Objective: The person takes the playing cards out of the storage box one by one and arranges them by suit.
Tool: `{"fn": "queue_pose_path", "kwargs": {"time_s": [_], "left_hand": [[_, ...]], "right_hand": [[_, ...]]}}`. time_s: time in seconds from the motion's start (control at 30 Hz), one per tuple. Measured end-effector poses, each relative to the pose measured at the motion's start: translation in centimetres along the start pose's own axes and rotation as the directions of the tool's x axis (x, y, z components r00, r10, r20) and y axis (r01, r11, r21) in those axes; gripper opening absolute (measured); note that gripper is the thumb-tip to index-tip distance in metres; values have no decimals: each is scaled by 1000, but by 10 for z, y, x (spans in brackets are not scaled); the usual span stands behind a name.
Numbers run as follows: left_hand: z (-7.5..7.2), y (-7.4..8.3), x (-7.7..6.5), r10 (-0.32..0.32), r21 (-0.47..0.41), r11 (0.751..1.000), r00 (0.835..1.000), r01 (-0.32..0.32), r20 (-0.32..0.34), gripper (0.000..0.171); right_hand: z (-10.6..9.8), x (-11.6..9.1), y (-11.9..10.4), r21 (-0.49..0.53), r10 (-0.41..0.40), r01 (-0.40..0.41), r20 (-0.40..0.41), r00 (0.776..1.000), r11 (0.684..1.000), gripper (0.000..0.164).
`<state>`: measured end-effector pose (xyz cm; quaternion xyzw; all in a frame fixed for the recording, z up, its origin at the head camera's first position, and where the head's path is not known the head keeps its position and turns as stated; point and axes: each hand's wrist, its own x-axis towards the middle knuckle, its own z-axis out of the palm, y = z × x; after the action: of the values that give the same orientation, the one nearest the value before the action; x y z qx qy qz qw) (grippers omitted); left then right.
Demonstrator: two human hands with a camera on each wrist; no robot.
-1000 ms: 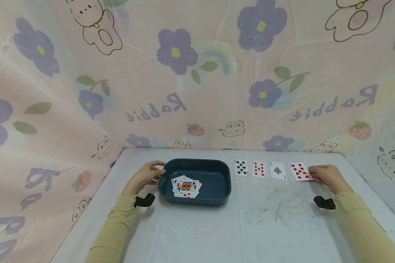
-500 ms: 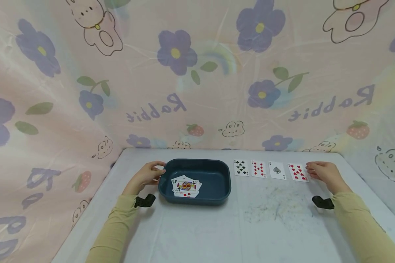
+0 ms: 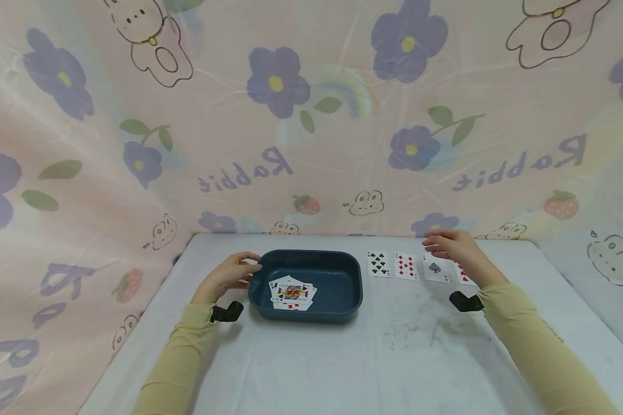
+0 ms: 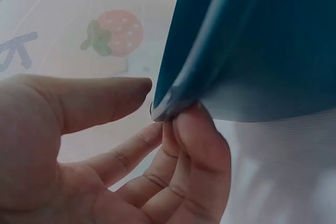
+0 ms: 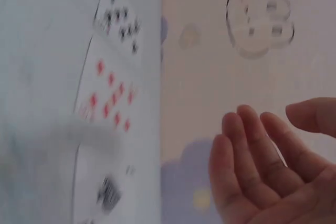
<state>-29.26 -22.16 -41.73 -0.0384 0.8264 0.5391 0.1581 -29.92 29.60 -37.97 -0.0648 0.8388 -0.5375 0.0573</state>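
Note:
At the near left, my left hand [image 3: 228, 274] holds the left end of a dark blue rectangular tub [image 3: 311, 316]. The left wrist view shows its thumb and bent fingers [image 4: 199, 145] at the tub's rim. A small pile of playing cards [image 3: 293, 293] lies inside the tub, a face card on top. My right hand [image 3: 459, 249] is raised, holding nothing, its fingers loosely extended over the card row. From left to right lie a club card [image 3: 378, 264], a diamond card [image 3: 406, 267], the ace of spades [image 3: 434, 269] and a heart card [image 3: 464, 275], partly hidden by this hand.
The cards and tub sit on a white-covered table [image 3: 311, 369], with dark smudges in front of the row. A patterned curtain [image 3: 311, 144] rises behind the table and along its sides. Each wrist carries a small black mount [image 3: 466, 301].
My right hand has left the heart card, which now lies flat at the end of the row, and has lifted and moved left. My left hand stays at the tub.

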Motion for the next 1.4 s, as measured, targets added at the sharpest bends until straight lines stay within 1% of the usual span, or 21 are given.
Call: {"fn": "queue_pose_path", "kwargs": {"time_s": [0.07,0.17,0.27,0.33,0.47,0.6,0.67,0.77,0.9,1.0,1.07,1.17,1.27,1.4], "left_hand": [[0,0,0,2,-4,1000,1000,-2,10,40],[0,0,2,1,-11,1000,1000,-1,5,41],[0,-1,3,-2,-23,1000,1000,2,-5,41],[1,-2,4,1,-25,1000,1000,-1,-4,40],[2,-4,4,-1,-46,999,1000,1,2,39],[1,-4,2,6,-65,998,1000,-5,5,40],[0,-4,1,7,-72,997,1000,-7,6,41],[0,-4,1,5,-80,997,1000,-4,6,41],[1,-5,2,-7,-84,996,1000,7,4,42],[0,-4,1,-16,-80,997,1000,16,-1,41],[0,-4,0,-16,-81,997,1000,16,-1,40],[1,-5,0,-6,-80,997,1000,7,9,40],[2,-5,0,-8,-72,997,1000,9,8,39],[4,-3,0,-11,-58,998,1000,10,-5,39]], "right_hand": [[14,5,-13,18,-25,24,33,999,1000,48],[35,14,-30,15,-46,45,89,995,999,44],[56,24,-45,24,-71,68,160,984,997,40],[70,30,-53,31,-88,83,215,973,996,37],[96,38,-66,38,-107,100,335,936,994,35],[121,43,-77,64,-110,91,450,886,994,35],[132,47,-80,79,-108,80,489,865,994,36],[148,53,-80,103,-99,53,525,845,993,38],[170,68,-74,107,-56,-3,550,834,994,41],[186,79,-69,90,-28,-28,568,823,996,43],[196,84,-68,81,-11,-43,573,819,996,42],[208,88,-68,52,21,-63,582,813,997,42],[217,88,-69,12,64,-90,602,796,996,41],[225,87,-68,-39,98,-94,627,773,995,41]]}}
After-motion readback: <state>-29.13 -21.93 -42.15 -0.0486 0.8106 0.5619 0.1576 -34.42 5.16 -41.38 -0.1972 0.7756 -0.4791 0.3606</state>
